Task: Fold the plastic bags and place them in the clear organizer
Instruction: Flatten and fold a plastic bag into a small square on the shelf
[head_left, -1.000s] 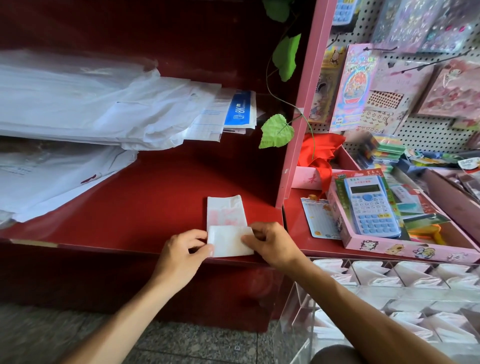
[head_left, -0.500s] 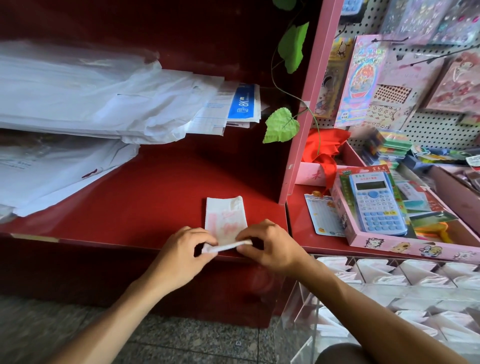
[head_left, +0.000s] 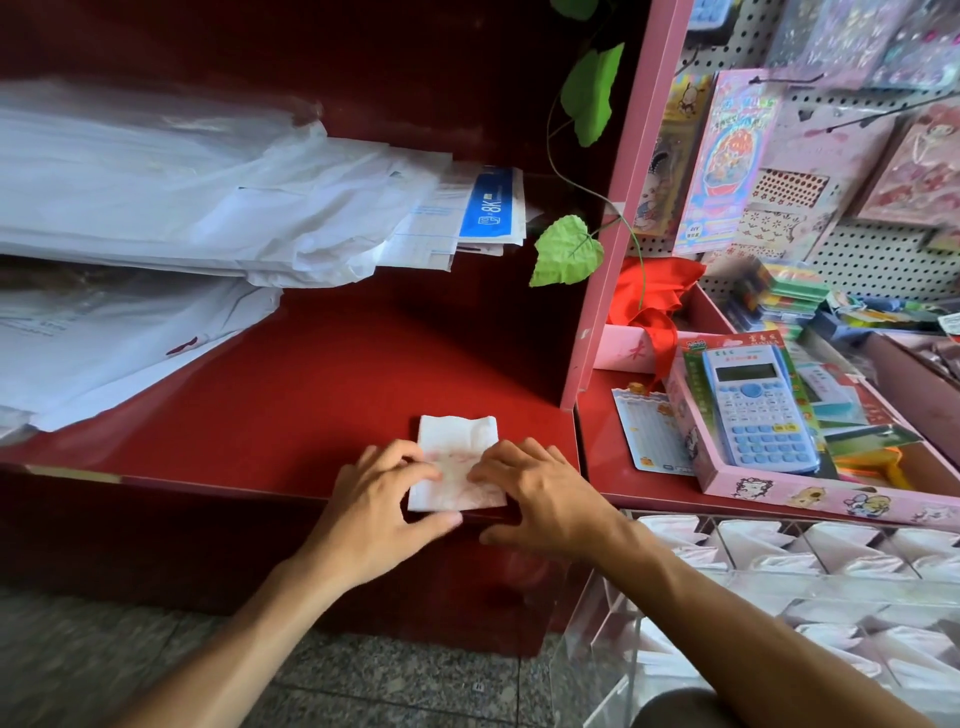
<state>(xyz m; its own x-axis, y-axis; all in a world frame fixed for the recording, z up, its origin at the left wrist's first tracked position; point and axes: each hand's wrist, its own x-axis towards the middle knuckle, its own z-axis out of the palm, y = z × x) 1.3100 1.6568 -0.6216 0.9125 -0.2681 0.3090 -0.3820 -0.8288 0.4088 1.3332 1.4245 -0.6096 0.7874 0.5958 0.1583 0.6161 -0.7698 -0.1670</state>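
Folded white plastic bag (head_left: 457, 467) flat at front edge of red shelf (head_left: 291, 405), left hand (head_left: 384, 499) and right hand (head_left: 540, 493) palm-down at its two sides, fingers spread and extended pressing it flat, thumbs at shelf edge, clear organizer (head_left: 779, 577) lower right holding folded bags.
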